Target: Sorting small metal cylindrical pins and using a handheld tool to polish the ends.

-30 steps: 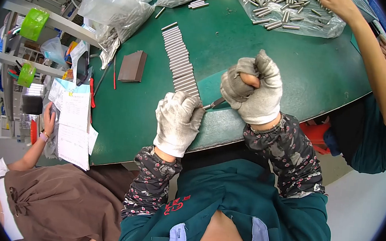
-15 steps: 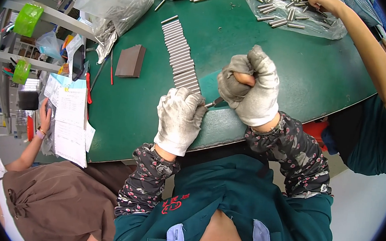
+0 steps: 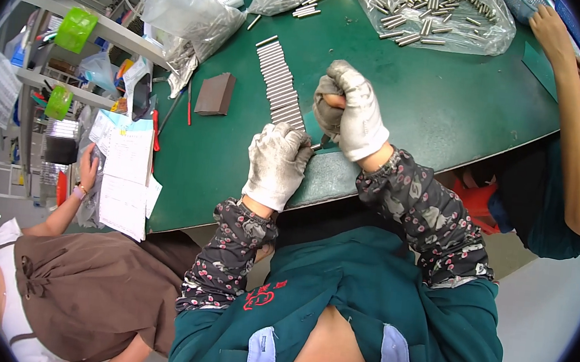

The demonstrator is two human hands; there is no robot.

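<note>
My left hand (image 3: 277,166), in a worn white-grey glove, is closed at the near end of a row of metal pins (image 3: 279,86). One short metal pin (image 3: 316,146) pokes out beside its thumb. My right hand (image 3: 358,114), gloved too, makes a fist just to the right, with a bare fingertip showing through the glove. A thin dark piece shows below that fist near the pin; what it belongs to is hidden in the fingers. The pins lie side by side on the green tabletop (image 3: 407,126), running away from me.
Left of the row sits a brown block (image 3: 214,94), with a red rod (image 3: 189,105) beyond it. Plastic bags (image 3: 187,14) and an open bag of loose pins (image 3: 450,36) lie at the back. Papers (image 3: 126,179) are at left. One co-worker sits on either side.
My right fist has shifted left, closer to my left hand. The whole view has tilted slightly. The right-hand co-worker's hand has left the loose pins and moved right to the blue basket.
</note>
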